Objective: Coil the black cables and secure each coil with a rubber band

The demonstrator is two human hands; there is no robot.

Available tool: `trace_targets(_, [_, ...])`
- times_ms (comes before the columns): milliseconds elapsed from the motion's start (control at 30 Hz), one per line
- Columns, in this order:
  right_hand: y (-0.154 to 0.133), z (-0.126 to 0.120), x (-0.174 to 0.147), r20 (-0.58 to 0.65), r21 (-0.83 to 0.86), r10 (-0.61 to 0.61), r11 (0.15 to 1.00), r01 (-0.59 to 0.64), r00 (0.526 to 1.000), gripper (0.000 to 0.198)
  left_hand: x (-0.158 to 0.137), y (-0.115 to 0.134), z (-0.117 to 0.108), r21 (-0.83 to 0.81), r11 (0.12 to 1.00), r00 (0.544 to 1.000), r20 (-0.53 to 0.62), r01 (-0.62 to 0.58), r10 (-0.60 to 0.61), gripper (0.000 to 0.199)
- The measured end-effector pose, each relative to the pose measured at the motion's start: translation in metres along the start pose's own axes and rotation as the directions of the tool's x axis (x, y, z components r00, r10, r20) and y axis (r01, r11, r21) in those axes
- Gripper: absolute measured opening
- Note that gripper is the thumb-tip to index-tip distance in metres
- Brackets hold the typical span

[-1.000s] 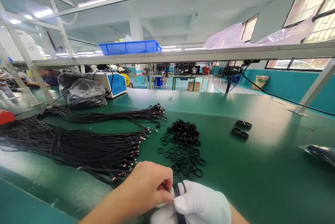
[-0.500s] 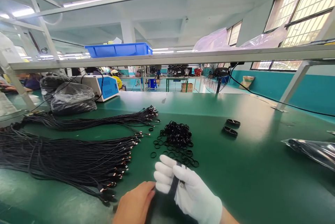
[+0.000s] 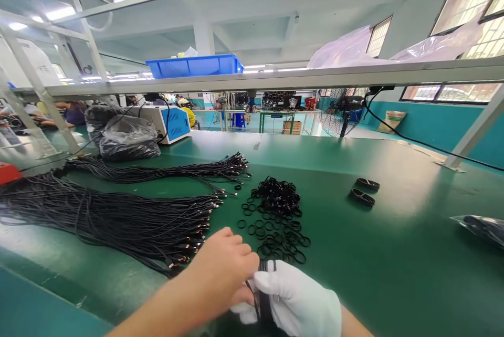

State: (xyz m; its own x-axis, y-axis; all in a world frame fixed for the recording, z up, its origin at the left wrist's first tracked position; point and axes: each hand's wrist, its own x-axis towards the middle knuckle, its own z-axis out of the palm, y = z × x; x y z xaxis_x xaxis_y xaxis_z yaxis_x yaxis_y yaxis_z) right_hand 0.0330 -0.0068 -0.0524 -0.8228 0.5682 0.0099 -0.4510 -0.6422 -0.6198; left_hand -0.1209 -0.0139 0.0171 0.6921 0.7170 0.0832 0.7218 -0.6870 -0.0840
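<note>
My right hand (image 3: 305, 297), in a white glove, grips a folded black cable (image 3: 266, 308) at the bottom middle. My bare left hand (image 3: 226, 263) meets it from the left with bent fingers, on a strand of the same cable beside the gloved fingers. Just beyond my hands lies a heap of small black rings (image 3: 279, 195), with several loose ones spread towards me. A thick bundle of long black cables (image 3: 129, 221) with metal plugs stretches along the left. Behind it lies a thinner cable bundle (image 3: 177, 171).
Two coiled black cables (image 3: 363, 197) rest on the green table (image 3: 397, 232) to the right. A plastic bag (image 3: 482, 229) lies at the right edge. Black bags (image 3: 128, 137) and a blue-and-white machine (image 3: 173, 124) stand back left. A shelf (image 3: 275, 81) crosses above, carrying a blue tray (image 3: 197, 66).
My left hand has moved up and right, from beside the gloved hand onto the cable. The right hand has turned slightly, still holding the cable. The view has shifted left.
</note>
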Motion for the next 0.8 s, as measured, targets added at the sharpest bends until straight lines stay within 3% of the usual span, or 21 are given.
trace_targets(100, [0.003, 0.002, -0.002, 0.102, 0.060, 0.174, 0.982, -0.180, 0.980, 0.042, 0.008, -0.017, -0.011, -0.174, 0.985, 0.998, 0.067, -0.003, 0.015, 0.028])
trace_targets(200, [0.008, -0.004, -0.002, 0.047, 0.025, 0.231, 0.972, -0.233, 0.972, 0.037, 0.012, -0.026, -0.003, -0.303, 0.952, 0.995, 0.074, -0.046, 0.072, 0.024])
trace_targets(267, [0.011, -0.011, -0.001, -0.038, 0.024, 0.219, 0.976, -0.218, 0.975, 0.033, 0.010, -0.027, 0.002, -0.323, 0.945, 0.997, -0.064, -0.055, 0.037, 0.018])
trace_targets(333, [0.013, -0.018, 0.000, -0.072, 0.071, 0.218, 0.975, -0.213, 0.973, 0.032, 0.005, -0.024, 0.005, -0.285, 0.959, 0.953, -0.292, -0.011, -0.076, 0.002])
trace_targets(400, [0.013, -0.023, 0.002, -0.050, 0.107, 0.217, 0.972, -0.211, 0.975, 0.033, -0.002, -0.018, 0.008, -0.233, 0.973, 0.884, -0.455, -0.006, -0.104, 0.019])
trace_targets(433, [0.013, -0.024, 0.002, -0.031, 0.113, 0.208, 0.973, -0.204, 0.978, 0.034, -0.005, -0.015, 0.009, -0.208, 0.977, 0.874, -0.482, -0.044, -0.064, 0.025])
trace_targets(533, [0.013, -0.025, 0.003, 0.004, 0.094, 0.177, 0.980, -0.177, 0.984, 0.034, -0.009, -0.008, 0.014, -0.190, 0.968, 0.907, -0.414, -0.163, 0.072, 0.023])
trace_targets(600, [0.013, -0.024, 0.001, 0.021, 0.041, 0.170, 0.985, -0.170, 0.985, 0.034, -0.007, -0.008, 0.014, -0.276, 0.949, 0.949, -0.310, -0.149, 0.059, 0.020])
trace_targets(667, [0.013, -0.023, -0.002, 0.048, -0.028, 0.172, 0.985, -0.170, 0.984, 0.035, -0.005, -0.011, 0.013, -0.535, 0.844, 0.986, -0.157, -0.034, -0.059, 0.016])
trace_targets(733, [0.011, -0.023, -0.005, 0.086, -0.093, 0.166, 0.983, -0.158, 0.982, 0.037, -0.003, -0.014, 0.013, -0.794, 0.593, 0.983, 0.030, 0.133, -0.181, 0.007])
trace_targets(800, [0.010, -0.024, -0.008, 0.128, -0.142, 0.156, 0.980, -0.137, 0.979, 0.039, -0.002, -0.014, 0.017, -0.915, 0.321, 0.958, 0.179, 0.246, -0.223, 0.005])
